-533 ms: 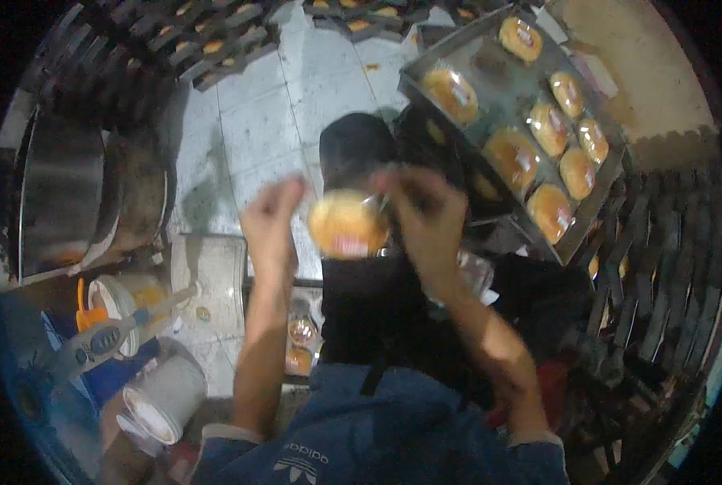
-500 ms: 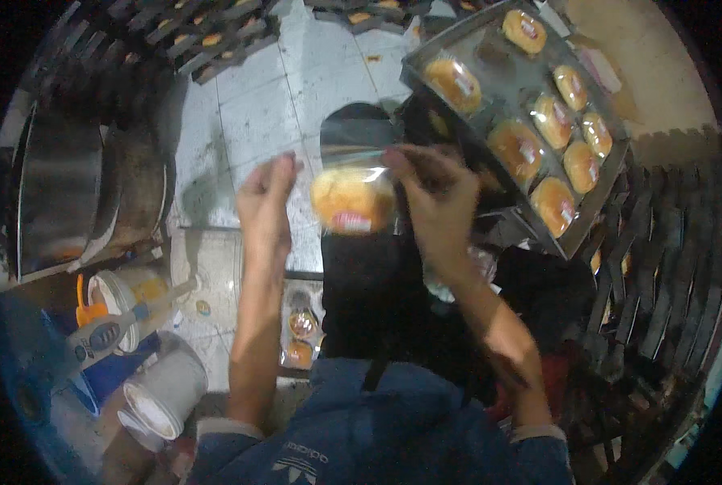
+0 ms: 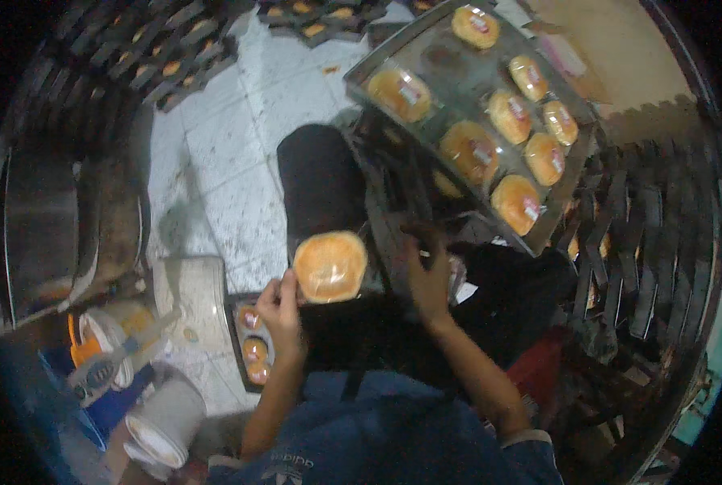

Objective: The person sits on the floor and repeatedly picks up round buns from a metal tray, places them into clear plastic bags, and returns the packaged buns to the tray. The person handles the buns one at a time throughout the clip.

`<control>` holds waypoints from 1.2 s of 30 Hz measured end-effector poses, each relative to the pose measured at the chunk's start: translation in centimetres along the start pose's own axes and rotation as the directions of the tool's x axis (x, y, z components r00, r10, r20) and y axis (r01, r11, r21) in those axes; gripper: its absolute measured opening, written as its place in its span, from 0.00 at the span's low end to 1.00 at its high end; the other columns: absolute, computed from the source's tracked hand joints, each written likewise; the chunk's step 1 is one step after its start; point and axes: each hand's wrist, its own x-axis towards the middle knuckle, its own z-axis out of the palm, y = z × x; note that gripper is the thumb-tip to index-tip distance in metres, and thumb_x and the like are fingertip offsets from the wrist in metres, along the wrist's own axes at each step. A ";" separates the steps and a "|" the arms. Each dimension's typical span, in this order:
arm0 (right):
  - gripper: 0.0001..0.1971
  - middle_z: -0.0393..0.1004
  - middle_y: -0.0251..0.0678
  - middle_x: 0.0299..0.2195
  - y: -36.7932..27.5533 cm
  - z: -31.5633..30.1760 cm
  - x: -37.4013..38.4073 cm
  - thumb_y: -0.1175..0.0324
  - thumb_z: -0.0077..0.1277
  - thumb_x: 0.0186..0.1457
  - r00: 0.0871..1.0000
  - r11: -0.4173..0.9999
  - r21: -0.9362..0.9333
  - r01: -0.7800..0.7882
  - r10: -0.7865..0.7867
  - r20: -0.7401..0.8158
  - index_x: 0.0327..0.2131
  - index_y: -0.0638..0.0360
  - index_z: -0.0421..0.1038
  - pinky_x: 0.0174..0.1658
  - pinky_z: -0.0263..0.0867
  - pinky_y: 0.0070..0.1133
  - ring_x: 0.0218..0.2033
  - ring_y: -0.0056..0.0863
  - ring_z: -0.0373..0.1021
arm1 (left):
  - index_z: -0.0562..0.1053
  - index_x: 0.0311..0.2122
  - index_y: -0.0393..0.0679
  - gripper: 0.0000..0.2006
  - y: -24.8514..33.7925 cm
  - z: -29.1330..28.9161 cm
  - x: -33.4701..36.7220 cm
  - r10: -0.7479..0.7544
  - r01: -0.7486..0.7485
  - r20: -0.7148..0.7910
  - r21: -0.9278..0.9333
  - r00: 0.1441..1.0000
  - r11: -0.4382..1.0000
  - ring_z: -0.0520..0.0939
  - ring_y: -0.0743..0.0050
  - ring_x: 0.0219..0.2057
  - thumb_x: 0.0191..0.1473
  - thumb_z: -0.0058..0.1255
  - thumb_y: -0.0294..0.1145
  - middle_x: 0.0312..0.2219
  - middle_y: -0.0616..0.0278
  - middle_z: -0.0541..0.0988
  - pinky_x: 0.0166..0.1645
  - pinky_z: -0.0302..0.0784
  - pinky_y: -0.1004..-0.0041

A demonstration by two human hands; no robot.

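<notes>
White buckets (image 3: 171, 406) beyond left hand (image 3: 281, 302)

Shirt (image 3: 393, 428): dark blue, short-sleeved, lower centre of frame; pale cuff trim (image 3: 531, 436); white print (image 3: 287, 474), lower edge. Trousers (image 3: 320, 182): black.

Before you stretches a white tiled floor (image 3: 223, 162), its joints visible and its surface marked by dark specks and a shadow. Dark slatted racks (image 3: 624, 234) stand along your right, and more dark racking (image 3: 175, 56) fills the far left. A metal-faced unit (image 3: 42, 218) stands at your left. A tan surface (image 3: 612, 40) spans the upper right. Light falls mostly on the tiles, leaving the edges dim.
</notes>
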 end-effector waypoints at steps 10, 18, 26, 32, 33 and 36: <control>0.28 0.67 0.42 0.57 -5.0 2.6 3.6 0.62 0.66 0.46 0.342 0.544 0.175 0.821 -0.713 0.612 0.52 0.52 0.70 0.60 0.59 0.40 0.57 0.45 0.64 | 0.68 0.37 0.47 0.08 3.8 -4.3 4.6 -0.400 0.444 0.365 -0.043 0.841 0.895 0.67 0.89 0.18 0.58 0.54 0.37 0.24 0.71 0.71 0.22 0.60 0.84; 0.29 0.76 0.41 0.38 -10.2 -6.9 15.6 0.57 0.67 0.49 0.978 0.956 0.205 0.207 -0.210 -0.008 0.47 0.69 0.69 0.43 0.72 0.25 0.38 0.28 0.75 | 0.66 0.40 0.51 0.10 4.8 -3.1 7.1 -0.218 0.268 0.258 -0.179 0.941 0.947 0.64 0.85 0.18 0.60 0.49 0.42 0.21 0.74 0.63 0.24 0.60 0.80; 0.31 0.78 0.52 0.34 -7.7 -5.9 30.9 0.46 0.54 0.56 0.982 0.939 -0.290 -0.185 0.168 -0.083 0.45 0.72 0.70 0.31 0.73 0.33 0.33 0.38 0.78 | 0.66 0.38 0.43 0.06 9.7 7.3 9.1 0.202 -0.124 0.384 -0.219 0.901 0.968 0.67 0.81 0.22 0.64 0.43 0.34 0.20 0.68 0.66 0.28 0.65 0.78; 0.18 0.76 0.60 0.36 -9.9 -8.0 31.0 0.59 0.56 0.54 0.993 0.566 -0.824 0.027 -0.112 -0.045 0.40 0.67 0.74 0.45 0.69 0.42 0.42 0.58 0.73 | 0.66 0.39 0.43 0.06 12.5 12.2 10.4 0.366 -0.319 0.468 -0.179 0.804 0.931 0.68 0.82 0.23 0.64 0.43 0.33 0.21 0.67 0.67 0.29 0.64 0.78; 0.21 0.75 0.59 0.39 -10.1 -8.6 32.0 0.59 0.58 0.52 0.969 0.554 -0.824 0.122 -0.245 -0.021 0.45 0.63 0.71 0.48 0.68 0.42 0.45 0.57 0.71 | 0.66 0.39 0.42 0.05 12.7 12.8 10.8 0.388 -0.351 0.484 -0.169 0.785 0.921 0.68 0.82 0.24 0.64 0.43 0.32 0.22 0.67 0.68 0.30 0.64 0.78; 0.34 0.68 0.52 0.51 -10.2 -9.1 36.5 0.59 0.63 0.46 0.841 0.416 -0.854 0.312 -0.540 0.044 0.58 0.50 0.62 0.55 0.64 0.44 0.55 0.54 0.63 | 0.69 0.40 0.38 0.03 13.4 15.1 12.4 0.461 -0.454 0.468 -0.136 0.754 0.880 0.74 0.74 0.29 0.60 0.47 0.23 0.26 0.64 0.71 0.36 0.71 0.76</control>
